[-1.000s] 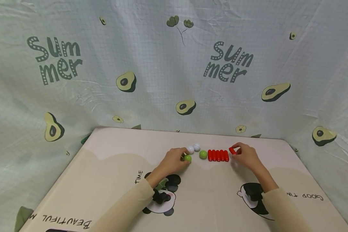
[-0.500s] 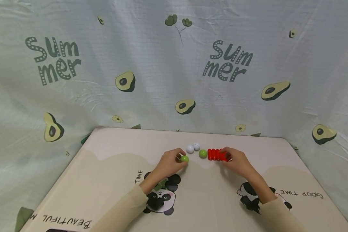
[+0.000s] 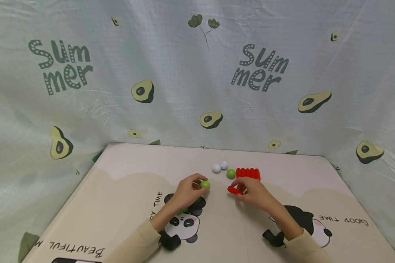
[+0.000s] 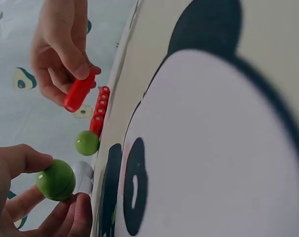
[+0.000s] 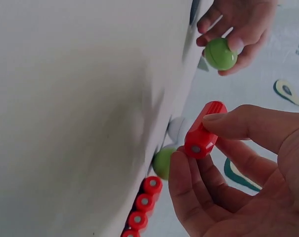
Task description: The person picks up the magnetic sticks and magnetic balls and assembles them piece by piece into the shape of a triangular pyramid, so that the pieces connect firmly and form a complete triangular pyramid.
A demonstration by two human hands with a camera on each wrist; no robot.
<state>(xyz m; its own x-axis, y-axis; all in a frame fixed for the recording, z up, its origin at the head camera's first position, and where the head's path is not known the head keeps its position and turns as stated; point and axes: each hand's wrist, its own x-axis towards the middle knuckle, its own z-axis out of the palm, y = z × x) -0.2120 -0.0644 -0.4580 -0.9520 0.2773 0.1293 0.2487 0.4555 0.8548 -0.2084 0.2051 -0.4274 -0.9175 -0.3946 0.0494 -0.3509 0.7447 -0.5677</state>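
Observation:
My left hand pinches a glossy green ball between thumb and fingers, above the table left of centre. A fine seam line runs round the ball in the wrist views. My right hand holds a small red cylinder by thumb and fingertips, in front of a row of similar red cylinders. That cylinder has a ribbed end and a grey dot on its other face. A second green ball lies at the row's left end. Two white balls sit together just left of it.
The table wears a beige cover printed with pandas and lettering. Behind it hangs a pale curtain with avocado prints. A dark-edged object shows at the front left edge.
My right hand has moved left and nearer from the row's right end, carrying the red cylinder. My left hand has drawn back toward me and slightly left with the green ball.

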